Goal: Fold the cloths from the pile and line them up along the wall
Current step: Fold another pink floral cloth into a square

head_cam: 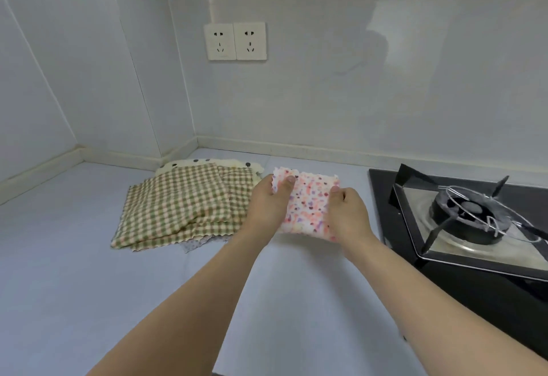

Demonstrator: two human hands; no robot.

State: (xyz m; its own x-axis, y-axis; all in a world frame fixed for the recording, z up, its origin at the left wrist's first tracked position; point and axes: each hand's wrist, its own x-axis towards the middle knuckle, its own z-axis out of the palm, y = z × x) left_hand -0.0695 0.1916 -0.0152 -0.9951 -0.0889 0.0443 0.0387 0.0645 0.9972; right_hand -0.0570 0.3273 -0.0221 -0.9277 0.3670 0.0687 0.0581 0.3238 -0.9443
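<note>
Both bare forearms reach out over the pale countertop (pixel 74 286). Left hand (pixel 268 202) pinches the far left corner of a pink spotted cloth (pixel 308 203), and right hand (pixel 348 212) grips its right edge. That cloth sits between the checked pile (pixel 184 206) and the black stove (pixel 462 218), near the wall (pixel 326 93).

On the counter (pixel 74 272), the pile of cloths (pixel 184 209) lies to my left, near the back wall. Just right of it, my hands hold one cloth (pixel 308 206) between them. The stove (pixel 462 221) sits at my right; the sockets (pixel 235 41) are on the wall behind.
</note>
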